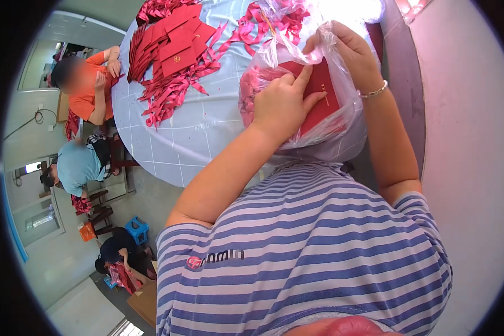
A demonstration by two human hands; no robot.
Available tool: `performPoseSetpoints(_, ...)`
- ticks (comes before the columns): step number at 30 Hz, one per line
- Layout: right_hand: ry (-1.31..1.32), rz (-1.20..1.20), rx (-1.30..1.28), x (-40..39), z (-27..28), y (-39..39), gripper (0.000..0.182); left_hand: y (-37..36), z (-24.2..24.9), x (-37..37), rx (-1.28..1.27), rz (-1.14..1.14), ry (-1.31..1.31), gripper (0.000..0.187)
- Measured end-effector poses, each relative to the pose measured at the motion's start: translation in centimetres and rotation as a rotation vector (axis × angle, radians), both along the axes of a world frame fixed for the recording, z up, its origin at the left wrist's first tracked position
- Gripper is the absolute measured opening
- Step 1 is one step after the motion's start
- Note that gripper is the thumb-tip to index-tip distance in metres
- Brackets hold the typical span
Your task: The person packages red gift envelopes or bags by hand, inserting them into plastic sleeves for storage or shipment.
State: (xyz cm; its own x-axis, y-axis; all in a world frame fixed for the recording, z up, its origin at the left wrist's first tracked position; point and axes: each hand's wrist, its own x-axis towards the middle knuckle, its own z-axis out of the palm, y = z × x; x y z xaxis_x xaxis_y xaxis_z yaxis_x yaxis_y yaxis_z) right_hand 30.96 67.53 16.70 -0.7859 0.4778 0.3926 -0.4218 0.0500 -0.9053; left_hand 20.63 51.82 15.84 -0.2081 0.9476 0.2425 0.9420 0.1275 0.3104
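My left hand [283, 103] reaches into a clear plastic bag [341, 120] and its fingers press on a stack of red envelopes [322, 92] inside it. My right hand [350, 53], with a bracelet at the wrist, pinches the bag's upper edge and holds it open. The bag rests against the edge of a round table with a pale cloth [207, 131].
Red envelopes [176, 47] and red ribbons [171, 92] are piled at the table's far side. A person in orange [92, 84] sits at the table; two others [81, 165] are further left. A blue stool [137, 228] stands on the floor. A wall [465, 140] is at right.
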Motion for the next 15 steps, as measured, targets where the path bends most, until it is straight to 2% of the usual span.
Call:
performPoseSetpoints(1, -0.040, -0.002, 0.053, 0.4, 0.2, 0.2, 0.016, -0.2, 0.0, 0.0, -0.006, -0.007, -0.003, 0.060)
performPoseSetpoints(2, 0.083, 0.116, 0.050, 0.4, -0.2, 1.2, 0.038, -0.2, 0.0, 0.1, 0.005, -0.011, 0.022, 0.061)
performPoseSetpoints(4, 0.196, 0.283, -0.289, 2.1, -0.4, 2.5, 0.058, 0.0, 0.0, 0.2, 0.025, -0.017, 0.041, 0.062)
performPoseSetpoints(5, 0.132, 0.205, -0.314, 2.7, -2.0, 3.4, 0.068, 0.0, 0.1, 0.2, 0.019, -0.019, 0.045, 0.063)
performPoseSetpoints(7, -0.170, 0.116, -0.267, 3.5, -6.8, 5.0, 0.064, -0.1, 0.1, 0.1, 0.011, -0.026, 0.051, 0.063)
performPoseSetpoints(10, -0.272, 0.293, -0.573, 0.4, -19.4, 10.3, 0.044, 0.1, 0.1, 0.3, 0.030, -0.042, 0.048, 0.063)
performPoseSetpoints(11, -0.412, 0.156, -0.125, 0.4, -17.4, 9.0, 0.031, 0.0, 0.1, 0.3, 0.030, -0.027, 0.054, 0.064)
performPoseSetpoints(13, -0.441, -0.005, -0.035, -2.3, -24.8, 11.3, 0.026, -0.1, 0.0, 0.4, 0.037, -0.025, 0.050, 0.065)
performPoseSetpoints(14, -0.477, -0.049, -0.198, -2.1, -19.6, 8.8, 0.024, -0.2, 0.0, 0.3, 0.029, -0.034, 0.058, 0.065)
performPoseSetpoints(15, -0.463, -0.137, 0.093, -2.5, -18.0, 8.5, 0.023, -0.2, 0.0, 0.3, 0.021, -0.044, 0.069, 0.065)
